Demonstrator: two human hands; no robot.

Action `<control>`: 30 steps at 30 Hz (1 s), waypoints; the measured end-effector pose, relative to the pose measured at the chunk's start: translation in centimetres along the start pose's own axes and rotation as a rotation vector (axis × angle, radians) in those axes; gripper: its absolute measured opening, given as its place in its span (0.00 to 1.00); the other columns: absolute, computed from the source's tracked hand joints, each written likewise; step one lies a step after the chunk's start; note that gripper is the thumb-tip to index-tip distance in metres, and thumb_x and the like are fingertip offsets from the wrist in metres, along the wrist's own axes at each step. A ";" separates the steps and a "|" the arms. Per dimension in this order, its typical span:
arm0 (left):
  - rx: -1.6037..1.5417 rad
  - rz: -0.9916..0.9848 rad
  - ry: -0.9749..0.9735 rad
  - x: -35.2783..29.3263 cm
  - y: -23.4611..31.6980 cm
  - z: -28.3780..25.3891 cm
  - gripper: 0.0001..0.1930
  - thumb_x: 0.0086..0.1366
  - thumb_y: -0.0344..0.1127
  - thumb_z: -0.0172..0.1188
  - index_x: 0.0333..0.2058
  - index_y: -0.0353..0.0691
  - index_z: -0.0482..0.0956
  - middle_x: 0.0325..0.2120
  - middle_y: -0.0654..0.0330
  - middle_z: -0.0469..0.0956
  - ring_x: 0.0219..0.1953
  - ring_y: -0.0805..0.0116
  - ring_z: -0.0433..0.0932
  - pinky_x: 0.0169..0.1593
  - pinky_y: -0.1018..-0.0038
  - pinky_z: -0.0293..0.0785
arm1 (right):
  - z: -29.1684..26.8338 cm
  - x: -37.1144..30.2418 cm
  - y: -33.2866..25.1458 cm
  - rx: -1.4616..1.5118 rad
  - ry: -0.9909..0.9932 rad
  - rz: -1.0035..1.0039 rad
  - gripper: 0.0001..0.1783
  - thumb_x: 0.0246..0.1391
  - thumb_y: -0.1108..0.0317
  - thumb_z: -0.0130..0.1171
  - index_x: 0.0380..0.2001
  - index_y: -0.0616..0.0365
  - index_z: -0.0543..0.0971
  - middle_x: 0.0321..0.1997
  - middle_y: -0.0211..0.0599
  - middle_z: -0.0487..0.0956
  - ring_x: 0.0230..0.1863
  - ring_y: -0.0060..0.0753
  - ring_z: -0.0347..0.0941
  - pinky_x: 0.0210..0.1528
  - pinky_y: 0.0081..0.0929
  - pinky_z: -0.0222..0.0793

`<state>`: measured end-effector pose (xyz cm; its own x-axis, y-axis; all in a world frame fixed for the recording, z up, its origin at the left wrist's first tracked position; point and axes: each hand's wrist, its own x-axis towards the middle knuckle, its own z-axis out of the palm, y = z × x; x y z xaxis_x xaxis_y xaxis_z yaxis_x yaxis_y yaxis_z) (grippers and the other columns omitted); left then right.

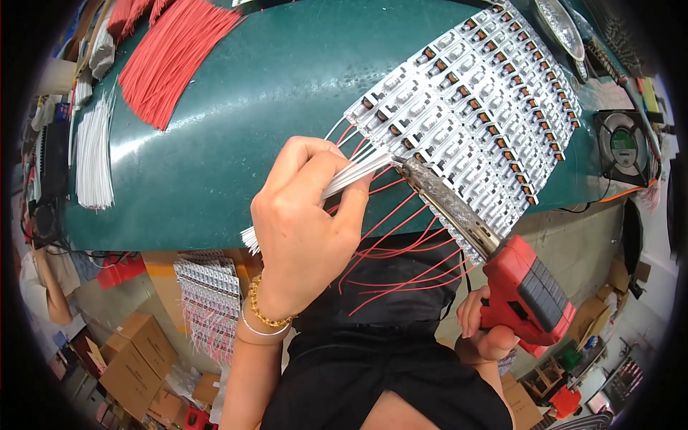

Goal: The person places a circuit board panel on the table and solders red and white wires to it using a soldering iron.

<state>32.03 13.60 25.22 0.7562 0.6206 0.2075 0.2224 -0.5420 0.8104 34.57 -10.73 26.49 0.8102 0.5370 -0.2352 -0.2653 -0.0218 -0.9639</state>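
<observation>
My left hand (304, 222) is closed round a bundle of thin white wires (356, 170), their ends pointing at the edge of a panel of small circuit boards (466, 107). In my right hand (481, 331) is a red pistol-grip soldering gun (527, 294). Its tip reaches that same panel edge, close to the white wire ends; whether it touches is too small to tell. Red wires (394, 211) hang from the panel's near edge toward my lap, and a few white ones run out beside my left fingers. The panel lies tilted across the table.
The green table (236, 93) holds a large bundle of red wires (175, 61) and a white bundle (94, 154). A metal dish (559, 29) and a small fan (622, 147) stand to the right. Below left are a wired panel (208, 297), cardboard boxes (136, 365) and another person's arm (54, 287).
</observation>
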 end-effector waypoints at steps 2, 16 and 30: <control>0.002 -0.008 0.004 0.0 0.0 0.1 0.04 0.47 0.23 0.62 0.22 0.33 0.75 0.24 0.57 0.73 0.20 0.65 0.73 0.21 0.74 0.66 | 0.2 0.2 -0.5 -0.057 -0.032 0.054 0.45 0.42 0.33 0.56 0.45 0.68 0.63 0.09 0.25 0.64 0.10 0.20 0.59 0.16 0.18 0.57; -0.026 0.060 0.076 -0.2 -0.4 0.6 0.04 0.49 0.21 0.62 0.23 0.29 0.75 0.22 0.60 0.70 0.20 0.78 0.63 0.22 0.81 0.57 | 0.0 -0.1 0.4 -0.033 -0.008 -0.072 0.50 0.44 0.32 0.53 0.52 0.71 0.60 0.08 0.22 0.62 0.09 0.18 0.58 0.15 0.16 0.56; -0.170 -0.033 -0.022 -0.8 0.3 -0.2 0.04 0.49 0.22 0.63 0.27 0.34 0.80 0.23 0.62 0.70 0.16 0.78 0.63 0.18 0.81 0.57 | -0.5 -1.5 0.6 0.003 0.120 -0.087 0.54 0.40 0.29 0.53 0.54 0.70 0.59 0.07 0.22 0.62 0.08 0.18 0.58 0.15 0.17 0.58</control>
<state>31.34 13.02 25.43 0.7641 0.6227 0.1684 0.1419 -0.4168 0.8979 33.44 -12.03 26.19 0.8868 0.4320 -0.1642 -0.1929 0.0231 -0.9809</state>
